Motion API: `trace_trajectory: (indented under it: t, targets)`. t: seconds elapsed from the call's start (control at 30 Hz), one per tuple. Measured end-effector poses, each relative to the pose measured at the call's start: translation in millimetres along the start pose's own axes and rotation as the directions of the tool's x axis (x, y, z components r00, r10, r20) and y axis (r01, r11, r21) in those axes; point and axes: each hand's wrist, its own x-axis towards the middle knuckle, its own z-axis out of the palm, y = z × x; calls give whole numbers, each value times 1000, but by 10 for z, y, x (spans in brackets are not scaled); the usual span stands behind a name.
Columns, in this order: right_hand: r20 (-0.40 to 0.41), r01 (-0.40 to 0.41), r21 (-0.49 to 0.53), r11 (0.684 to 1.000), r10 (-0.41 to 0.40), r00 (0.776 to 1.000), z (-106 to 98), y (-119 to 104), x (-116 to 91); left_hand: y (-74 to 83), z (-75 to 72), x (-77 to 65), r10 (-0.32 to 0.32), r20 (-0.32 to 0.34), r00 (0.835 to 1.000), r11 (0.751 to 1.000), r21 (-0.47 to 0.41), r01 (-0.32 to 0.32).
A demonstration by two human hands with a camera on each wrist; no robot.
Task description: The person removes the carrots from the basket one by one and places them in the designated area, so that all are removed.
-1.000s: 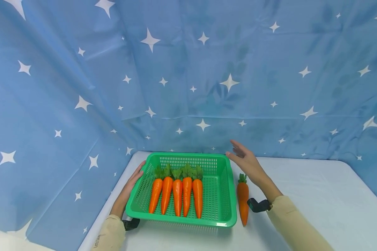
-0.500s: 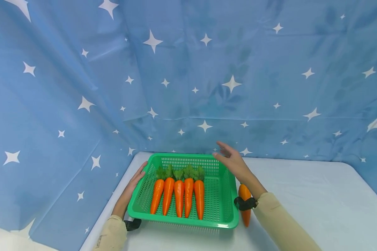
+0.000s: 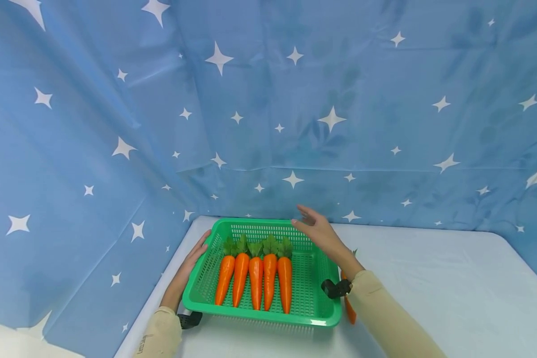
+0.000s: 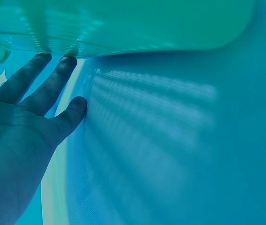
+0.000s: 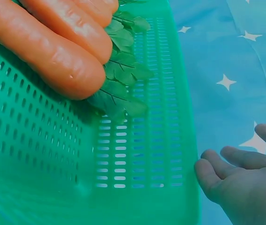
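A green plastic basket [image 3: 261,316] stands on the white table, and several orange carrots [image 3: 285,286] with green leafy tops lie side by side in its left and middle part. Along the basket's left side is my left hand [image 3: 192,258]; in the left wrist view its extended fingertips [image 4: 68,61] are right at the basket's wall. My right hand [image 3: 320,234] hovers above the back right corner, fingers spread and nothing in them. The right wrist view puts its fingers [image 5: 208,176] close by the basket's rim. Another carrot [image 3: 351,312] lies outside to the right, partly hidden by my right wrist.
White cloth-like table surface [image 3: 429,278] extends to the right of the basket. A blue curtain [image 3: 385,124] with white stars rises behind the table and along its left side. Each wrist wears a small black camera [image 3: 335,288].
My right hand has moved left, from beside the basket to over its back right corner. My left hand stays at the basket's side. The view has shifted slightly.
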Motion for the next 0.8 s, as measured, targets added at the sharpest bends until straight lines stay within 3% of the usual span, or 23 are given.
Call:
trace_trajectory:
  t: [0.27, 0.53, 0.8]
  targets:
    - [-29, -26, -16, 1000, 25, 999, 101, 33, 12, 13, -2, 28, 14, 19, 1000, 999, -49, -13]
    - [-77, 8, -6, 1000, -9, 997, 193, 20, -1, -2, -30, 32, 19, 10, 1000, 999, 39, -20]
    - [-60, -21, 17, 1000, 22, 998, 335, 48, 9, -1, -19, 41, 14, 17, 1000, 1000, -10, -14]
